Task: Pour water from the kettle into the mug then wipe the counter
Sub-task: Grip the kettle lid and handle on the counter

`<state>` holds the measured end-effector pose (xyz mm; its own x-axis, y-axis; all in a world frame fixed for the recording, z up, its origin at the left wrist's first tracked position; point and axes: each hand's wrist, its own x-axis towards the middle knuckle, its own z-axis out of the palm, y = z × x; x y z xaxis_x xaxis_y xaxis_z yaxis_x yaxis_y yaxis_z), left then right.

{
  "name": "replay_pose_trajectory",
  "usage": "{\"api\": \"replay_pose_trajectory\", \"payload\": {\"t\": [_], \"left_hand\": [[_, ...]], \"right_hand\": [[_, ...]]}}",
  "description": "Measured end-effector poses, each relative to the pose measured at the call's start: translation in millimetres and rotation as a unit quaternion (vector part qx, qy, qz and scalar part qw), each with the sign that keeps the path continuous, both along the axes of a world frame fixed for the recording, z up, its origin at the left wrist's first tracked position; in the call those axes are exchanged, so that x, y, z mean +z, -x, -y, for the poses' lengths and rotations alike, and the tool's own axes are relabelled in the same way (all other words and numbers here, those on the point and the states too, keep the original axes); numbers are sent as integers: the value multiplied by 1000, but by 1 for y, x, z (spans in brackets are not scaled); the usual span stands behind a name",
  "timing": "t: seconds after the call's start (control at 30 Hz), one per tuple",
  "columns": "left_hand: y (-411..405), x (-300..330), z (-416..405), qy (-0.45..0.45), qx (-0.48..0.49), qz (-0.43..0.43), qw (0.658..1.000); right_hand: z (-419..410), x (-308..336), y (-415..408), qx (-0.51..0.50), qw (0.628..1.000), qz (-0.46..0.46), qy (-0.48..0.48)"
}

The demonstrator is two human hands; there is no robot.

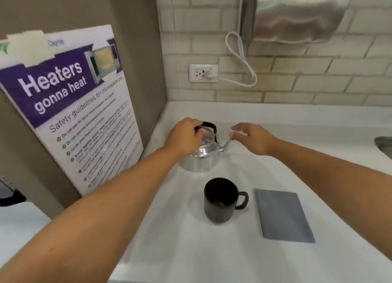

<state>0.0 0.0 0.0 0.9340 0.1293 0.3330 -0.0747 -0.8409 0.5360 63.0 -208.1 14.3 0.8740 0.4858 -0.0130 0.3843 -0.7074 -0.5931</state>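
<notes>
A small silver kettle (201, 158) with a black handle stands on the white counter (191, 251), spout pointing right. My left hand (184, 136) is closed over the black handle from the left. My right hand (252, 137) hovers at the tip of the spout, fingers apart and holding nothing. A black mug (220, 200) stands upright in front of the kettle, handle to the right. A folded grey cloth (283, 216) lies flat to the right of the mug.
A microwave safety poster (70, 106) leans on the left wall. A tiled back wall carries a socket (203, 73) with a white cord and a steel towel dispenser (301, 13). A sink edge (385, 144) shows at far right.
</notes>
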Motion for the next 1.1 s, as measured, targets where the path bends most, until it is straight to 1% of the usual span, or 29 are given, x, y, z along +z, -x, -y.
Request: {"api": "replay_pose_trajectory", "payload": {"t": [0.1,0.2,0.37,0.5,0.73,0.8,0.87,0.93,1.0,1.03,1.1], "left_hand": [[-35,-7,-5,-18,12,-23,1000],[-57,-18,-7,-55,17,-43,997],[-70,-27,-15,-29,23,-18,999],[-68,-27,-17,-20,16,-13,1000],[-69,-29,-18,-23,24,-8,999],[-68,-29,-18,-30,31,-5,999],[-67,-28,-16,-44,30,-5,999],[-62,-28,-14,-61,16,-6,998],[-50,-28,-13,-64,5,-1,998],[-42,-26,-13,-57,9,18,998],[-28,-20,-15,-11,52,101,994]], "right_hand": [[-33,-6,-44,-5,998,-52,-30],[-71,-13,-80,6,995,-96,-22],[-117,-22,-122,23,990,-136,-5],[-140,-23,-134,45,992,-115,7],[-139,1,-122,78,989,-107,-73],[-135,3,-113,105,988,-74,-88],[-133,1,-104,119,988,-12,-95],[-131,-4,-97,117,986,41,-112],[-130,-8,-94,103,983,69,-139],[-130,-9,-93,98,981,74,-148],[-128,-10,-91,89,980,77,-158]]}}
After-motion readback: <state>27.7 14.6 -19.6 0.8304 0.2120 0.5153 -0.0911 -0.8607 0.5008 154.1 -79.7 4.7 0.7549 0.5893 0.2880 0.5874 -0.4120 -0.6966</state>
